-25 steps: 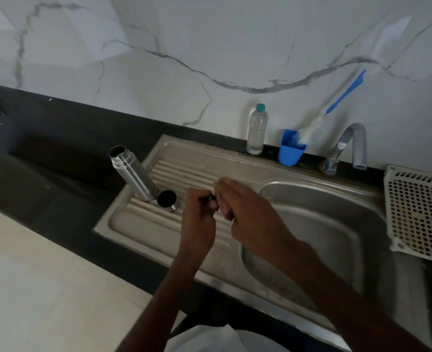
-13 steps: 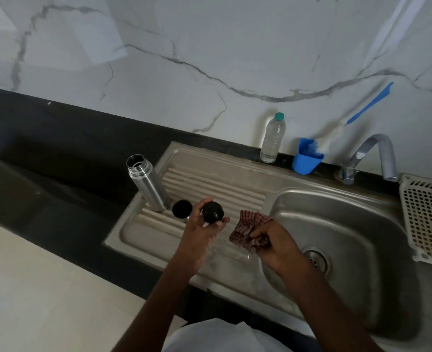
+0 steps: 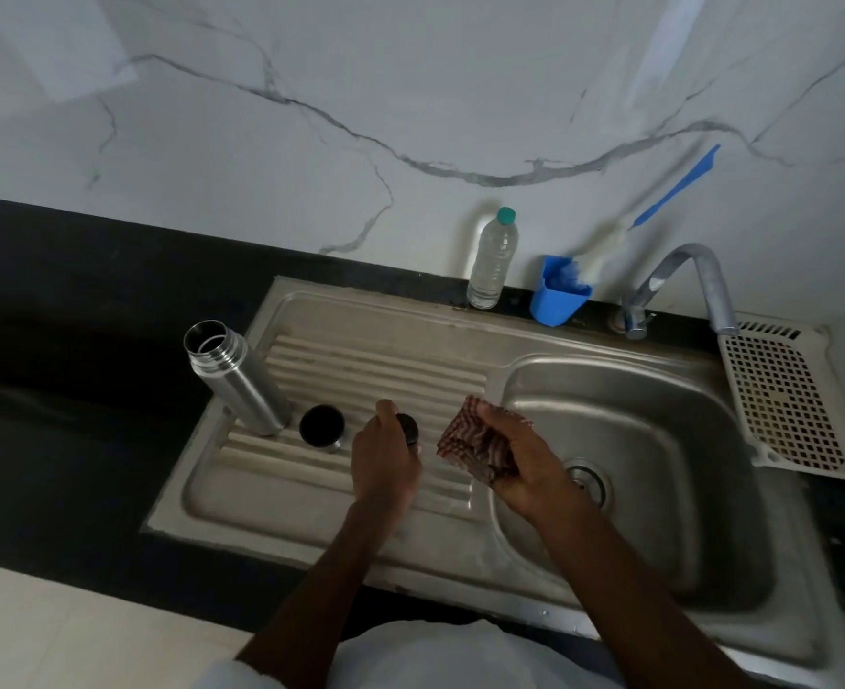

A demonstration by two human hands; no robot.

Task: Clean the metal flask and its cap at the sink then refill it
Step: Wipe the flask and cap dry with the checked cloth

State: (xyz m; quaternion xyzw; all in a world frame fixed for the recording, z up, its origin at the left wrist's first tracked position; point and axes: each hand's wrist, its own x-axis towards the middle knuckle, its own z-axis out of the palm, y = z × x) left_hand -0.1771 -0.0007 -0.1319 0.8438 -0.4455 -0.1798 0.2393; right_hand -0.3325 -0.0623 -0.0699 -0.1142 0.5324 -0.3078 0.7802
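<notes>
Dim, cool and bluish overall. Soft daylight patches at 11 and 1 o'clock on the white grey-veined marble wall [image 3: 410, 92]. Dull sheen, no hard glare, on the stainless steel sink with ribbed drainboard [image 3: 370, 330]. Near-black, detail-swallowing shadow across the dark stone counter [image 3: 62, 300] at 9 o'clock. Motion-smeared: blue-handled white bottle brush [image 3: 659, 206] at 2 o'clock. Wide-angle bowing toward the edges.

Two bare forearms, no sleeves, no rings or watch visible; white garment [image 3: 425, 653] across the torso at bottom edge.
</notes>
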